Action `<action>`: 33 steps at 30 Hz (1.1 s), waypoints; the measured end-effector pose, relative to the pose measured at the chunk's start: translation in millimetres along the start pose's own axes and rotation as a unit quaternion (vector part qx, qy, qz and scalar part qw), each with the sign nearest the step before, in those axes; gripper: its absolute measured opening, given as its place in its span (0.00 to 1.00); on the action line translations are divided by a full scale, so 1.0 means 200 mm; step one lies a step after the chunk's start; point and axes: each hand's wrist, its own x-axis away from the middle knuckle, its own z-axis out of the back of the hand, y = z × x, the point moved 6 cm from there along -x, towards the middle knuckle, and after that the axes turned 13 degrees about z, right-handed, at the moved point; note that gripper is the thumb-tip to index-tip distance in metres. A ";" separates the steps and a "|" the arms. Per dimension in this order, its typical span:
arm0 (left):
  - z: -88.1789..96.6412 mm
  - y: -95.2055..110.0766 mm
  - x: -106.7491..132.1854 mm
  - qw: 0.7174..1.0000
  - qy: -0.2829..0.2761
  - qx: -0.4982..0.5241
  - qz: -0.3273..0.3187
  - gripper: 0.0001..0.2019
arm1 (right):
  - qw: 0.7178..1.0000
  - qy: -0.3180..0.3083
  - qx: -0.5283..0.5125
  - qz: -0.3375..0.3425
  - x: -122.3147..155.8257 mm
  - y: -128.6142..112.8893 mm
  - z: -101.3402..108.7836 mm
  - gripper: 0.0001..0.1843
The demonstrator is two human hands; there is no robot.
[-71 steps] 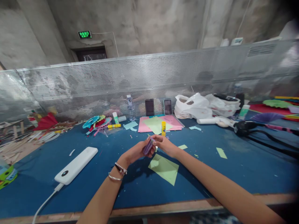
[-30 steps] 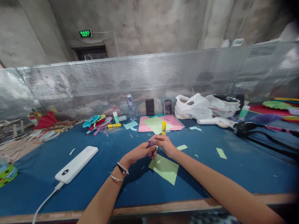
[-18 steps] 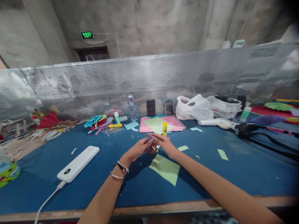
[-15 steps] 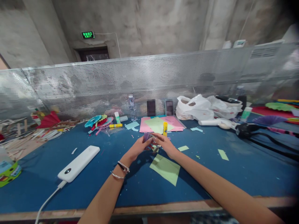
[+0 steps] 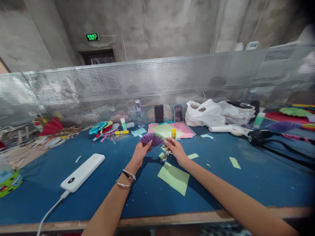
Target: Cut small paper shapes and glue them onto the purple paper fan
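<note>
A purple pleated paper fan [image 5: 153, 139] is spread in a half circle above the blue table. My left hand [image 5: 142, 151] pinches it at its lower left, thumb over the folds. At the fan's right edge, my right hand [image 5: 176, 149] grips the green-tinged end between thumb and fingers. Below the right hand lie scissors [image 5: 165, 156], partly hidden, among small paper scraps. A light green paper sheet [image 5: 174, 178] rests nearer to me. Just behind the right hand stands a yellow glue stick [image 5: 174, 133].
Pink paper sheets [image 5: 189, 131] lie at the back, with a water bottle [image 5: 139, 114] to their left. A white power bank [image 5: 83, 172] with a cable is at front left. White plastic bags [image 5: 205, 113] and a black cord [image 5: 283, 149] occupy the right side.
The purple fan has gone from a gathered bundle to a spread half circle. My hands have moved apart, the left one leftward, each keeping hold of a side.
</note>
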 end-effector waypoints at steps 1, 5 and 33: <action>0.01 0.00 0.00 1.000 0.015 0.014 -0.005 0.23 | 1.000 -0.004 -0.002 -0.005 0.00 0.01 0.00 0.22; 0.06 0.02 -0.02 0.995 0.059 0.076 -0.030 0.20 | 0.999 -0.046 0.001 -0.016 0.01 0.04 -0.04 0.21; 0.10 0.06 0.00 0.986 0.075 0.140 -0.050 0.20 | 0.963 -0.217 0.150 0.061 0.09 0.01 -0.15 0.20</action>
